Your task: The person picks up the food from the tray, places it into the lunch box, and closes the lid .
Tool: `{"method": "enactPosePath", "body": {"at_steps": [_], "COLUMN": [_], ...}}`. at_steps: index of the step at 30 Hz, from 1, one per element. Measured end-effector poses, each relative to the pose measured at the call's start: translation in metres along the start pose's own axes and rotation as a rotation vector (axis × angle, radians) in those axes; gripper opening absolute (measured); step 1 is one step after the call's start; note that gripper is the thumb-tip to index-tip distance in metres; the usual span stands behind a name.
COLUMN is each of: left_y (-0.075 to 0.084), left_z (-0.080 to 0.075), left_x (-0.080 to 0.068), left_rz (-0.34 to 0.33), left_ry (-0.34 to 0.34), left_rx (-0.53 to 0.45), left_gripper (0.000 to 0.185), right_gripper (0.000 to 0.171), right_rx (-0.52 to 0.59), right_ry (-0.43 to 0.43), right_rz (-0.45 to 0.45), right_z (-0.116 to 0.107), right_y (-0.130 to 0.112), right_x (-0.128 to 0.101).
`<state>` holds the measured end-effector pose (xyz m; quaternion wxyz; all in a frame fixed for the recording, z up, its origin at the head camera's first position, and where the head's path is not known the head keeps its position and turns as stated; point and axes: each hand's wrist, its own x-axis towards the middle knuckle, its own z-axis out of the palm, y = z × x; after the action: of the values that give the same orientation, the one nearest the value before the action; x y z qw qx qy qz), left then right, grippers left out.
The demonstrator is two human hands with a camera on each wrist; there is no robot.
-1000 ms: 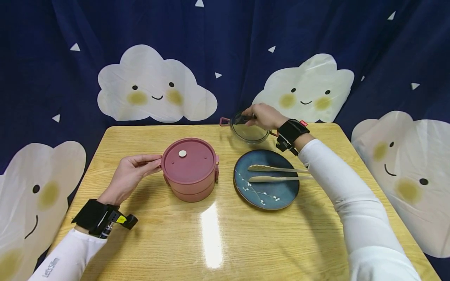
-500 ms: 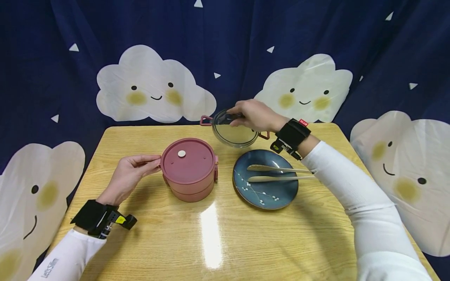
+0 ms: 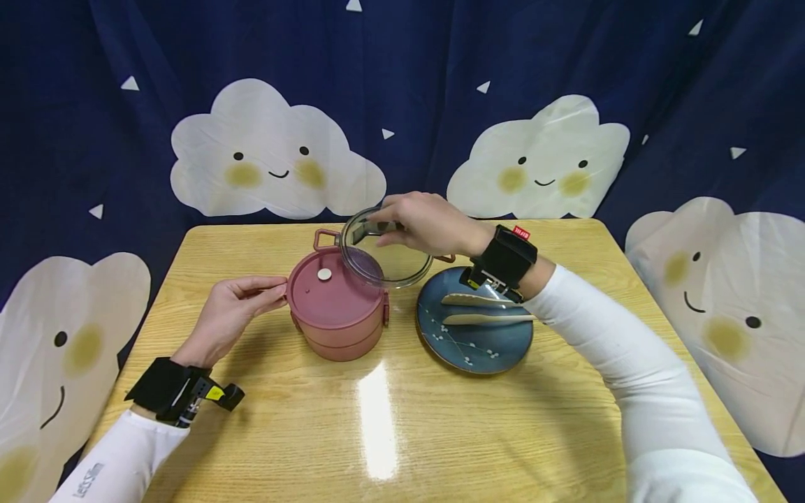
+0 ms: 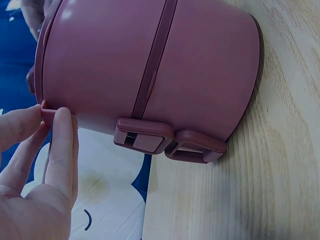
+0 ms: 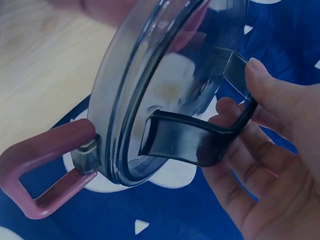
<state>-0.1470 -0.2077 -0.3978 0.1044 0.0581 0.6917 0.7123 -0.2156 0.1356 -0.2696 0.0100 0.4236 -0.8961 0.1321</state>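
Note:
A pink two-tier lunch box [image 3: 337, 302] [image 4: 150, 70] stands on the wooden table [image 3: 390, 419]. My left hand [image 3: 234, 307] [image 4: 37, 165] pinches a small tab at the rim of its pink inner lid on the left side. My right hand [image 3: 423, 222] [image 5: 270, 150] grips the dark centre handle [image 5: 200, 140] of a clear round lid [image 3: 383, 251] [image 5: 150, 90] with pink side clasps [image 5: 45, 170]. That clear lid hangs tilted in the air above the right rear edge of the lunch box.
A dark blue plate [image 3: 474, 332] sits right of the lunch box, with two wooden utensils [image 3: 487, 309] lying across it under my right wrist. A blue curtain with white clouds [image 3: 277, 161] hangs behind the table.
My right hand has carried the clear lid from the back of the table leftward and nearer, until it overlaps the lunch box. The left hand has stayed on the rim tab.

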Motion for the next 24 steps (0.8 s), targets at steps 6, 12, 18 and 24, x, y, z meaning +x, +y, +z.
{"method": "enactPosePath", "body": {"at_steps": [6,12,18,24], "left_y": [0.0,-0.001,-0.001,-0.002], "left_z": [0.0,0.0,-0.002,-0.004], "left_x": [0.0,0.0,-0.001,-0.004], "left_rz": [0.004,0.018,0.017,0.025], "left_ry": [0.0,-0.011,-0.018,-0.029], "left_rx": [-0.024,-0.054,-0.072,-0.056], "left_gripper": [0.035,0.033,0.027,0.028], "right_gripper": [0.036,0.038,0.038,0.039], "right_rx": [0.004,-0.003,-0.021,0.011], "right_ry": [-0.023,-0.053,-0.087,-0.112], "right_rz": [-0.012,-0.016,-0.037,-0.065], "right_z": [0.006,0.011,0.02,0.03], "right_y": [-0.016,-0.028,-0.036,-0.042], "right_x": [0.009,0.017,0.023,0.028]}}
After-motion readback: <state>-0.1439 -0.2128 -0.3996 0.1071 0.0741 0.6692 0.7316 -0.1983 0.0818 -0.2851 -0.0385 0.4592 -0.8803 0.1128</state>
